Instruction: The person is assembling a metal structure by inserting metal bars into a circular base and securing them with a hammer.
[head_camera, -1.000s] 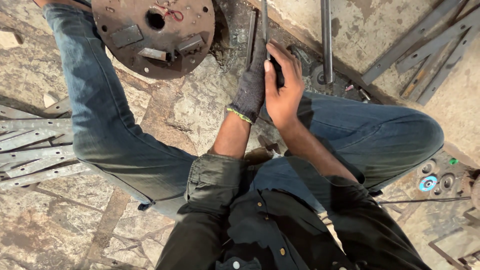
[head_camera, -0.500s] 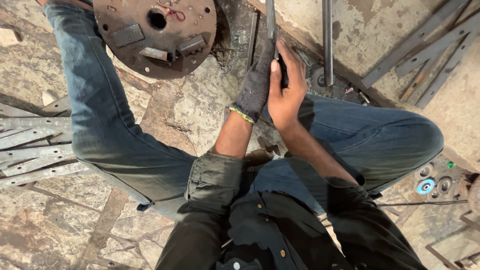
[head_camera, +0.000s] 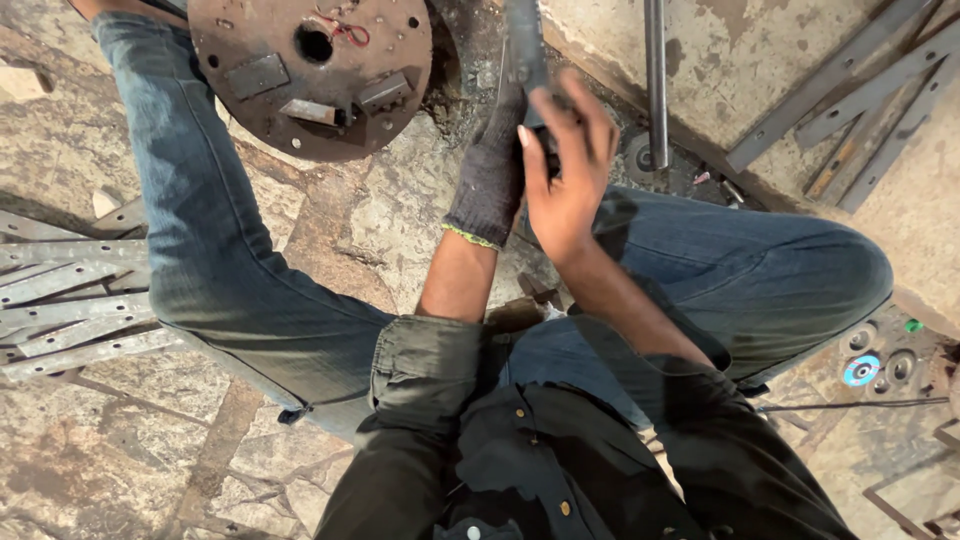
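I sit on a stone floor with my legs apart in blue jeans. My left hand (head_camera: 492, 175), in a dark knit glove, and my bare right hand (head_camera: 563, 170) meet at the top centre. Both wrap around a dark, narrow metal tool (head_camera: 525, 45) that runs upward out of the frame. My right fingers curl over the lower part of the tool, right against the glove. What the tool's lower end looks like is hidden by the hands.
A rusty round metal plate (head_camera: 310, 70) with a centre hole and bolted blocks lies at top left. Flat metal strips (head_camera: 70, 310) are stacked at left. A steel rod (head_camera: 655, 80) and angle bars (head_camera: 850, 110) lie at top right. Cutting discs (head_camera: 862, 370) sit at right.
Both hands have lifted slightly along the tool and my right fingers have shifted their grip over it. The view has moved a little closer.
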